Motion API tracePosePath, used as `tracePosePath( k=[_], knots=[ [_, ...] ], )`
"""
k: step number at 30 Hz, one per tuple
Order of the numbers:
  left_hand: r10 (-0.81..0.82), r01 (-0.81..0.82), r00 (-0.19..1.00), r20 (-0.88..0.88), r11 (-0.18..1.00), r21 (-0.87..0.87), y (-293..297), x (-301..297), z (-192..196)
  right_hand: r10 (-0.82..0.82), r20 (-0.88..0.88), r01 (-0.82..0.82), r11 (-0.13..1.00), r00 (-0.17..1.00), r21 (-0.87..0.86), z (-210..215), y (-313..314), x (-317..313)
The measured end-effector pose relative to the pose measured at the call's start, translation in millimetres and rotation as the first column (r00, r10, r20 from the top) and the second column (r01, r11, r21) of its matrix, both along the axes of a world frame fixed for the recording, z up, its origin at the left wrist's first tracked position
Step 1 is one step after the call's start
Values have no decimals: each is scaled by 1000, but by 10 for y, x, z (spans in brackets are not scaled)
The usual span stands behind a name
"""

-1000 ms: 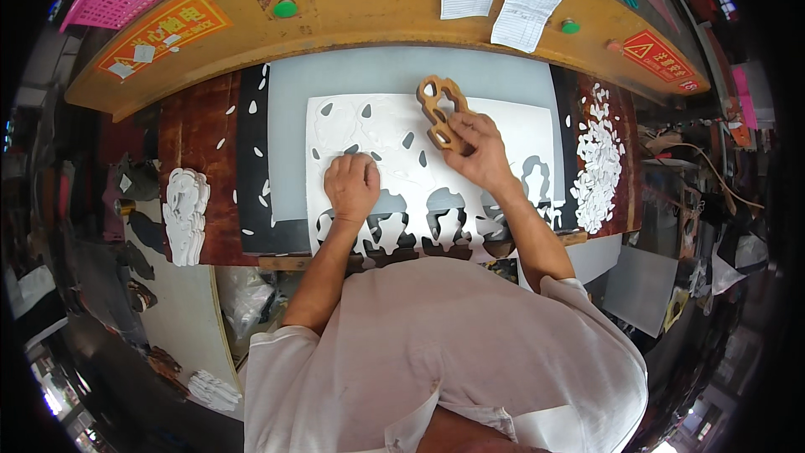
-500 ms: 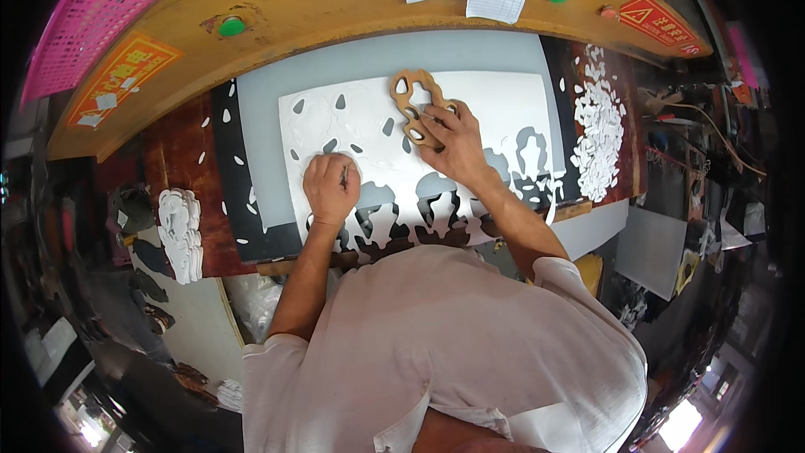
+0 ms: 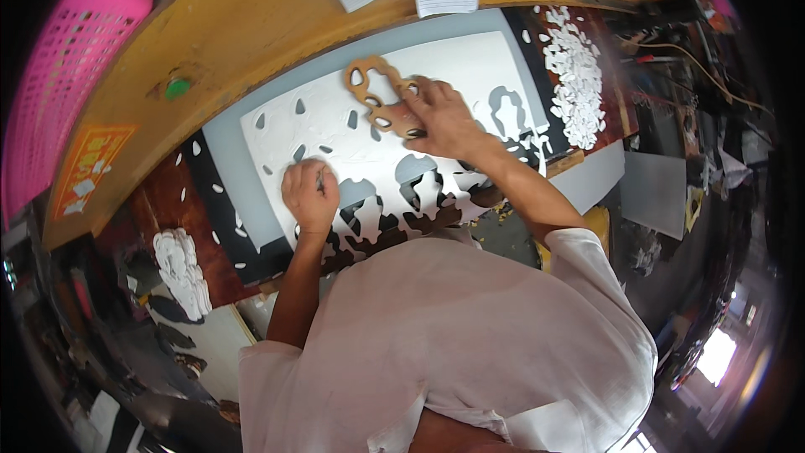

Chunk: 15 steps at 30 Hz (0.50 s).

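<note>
My right hand [image 3: 443,120] grips the near right end of a brown, loop-shaped cutting die [image 3: 366,74], its fingers bent over the rim. The die has a large central opening and smaller holes around its edge. It is on or just above a white sheet [image 3: 457,63]; contact cannot be told. My left hand [image 3: 309,200] is a closed fist over the sheet's left part, a small dark thing showing at its fingers. Dark grey oval holes [image 3: 300,106] dot the sheet around the die. Larger curved cut-outs [image 3: 359,193] run along its near side.
Under the sheet lies a grey board [image 3: 220,130]. Small white oval pieces [image 3: 577,88] are heaped at the right. Stacked white cut shapes [image 3: 180,273] stand at the left. A yellow machine beam [image 3: 251,42] with green buttons spans the far side; a pink basket [image 3: 71,84] is at far left.
The whole view has turned, so the sheet now slants upward to the right. My right hand sits lower on the die's right end. My left fist stays near the same part of the sheet.
</note>
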State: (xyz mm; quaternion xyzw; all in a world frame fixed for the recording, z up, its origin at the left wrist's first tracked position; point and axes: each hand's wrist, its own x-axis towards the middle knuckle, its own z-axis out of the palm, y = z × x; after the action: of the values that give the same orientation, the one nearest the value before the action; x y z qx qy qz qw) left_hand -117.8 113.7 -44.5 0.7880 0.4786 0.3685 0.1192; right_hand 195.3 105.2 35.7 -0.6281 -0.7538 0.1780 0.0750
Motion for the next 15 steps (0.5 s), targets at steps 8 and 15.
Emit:
tracePosePath(
  k=[8,15],
  knots=[
    [-1,0,999,-38,1000,-12,-27,5,43,152,-33,-148,982,988,113,-206,159,365],
    [24,-25,999,-30,999,-24,-52,-22,-16,-323,-754,189,946,572,-262,-18,209,898]
  ],
)
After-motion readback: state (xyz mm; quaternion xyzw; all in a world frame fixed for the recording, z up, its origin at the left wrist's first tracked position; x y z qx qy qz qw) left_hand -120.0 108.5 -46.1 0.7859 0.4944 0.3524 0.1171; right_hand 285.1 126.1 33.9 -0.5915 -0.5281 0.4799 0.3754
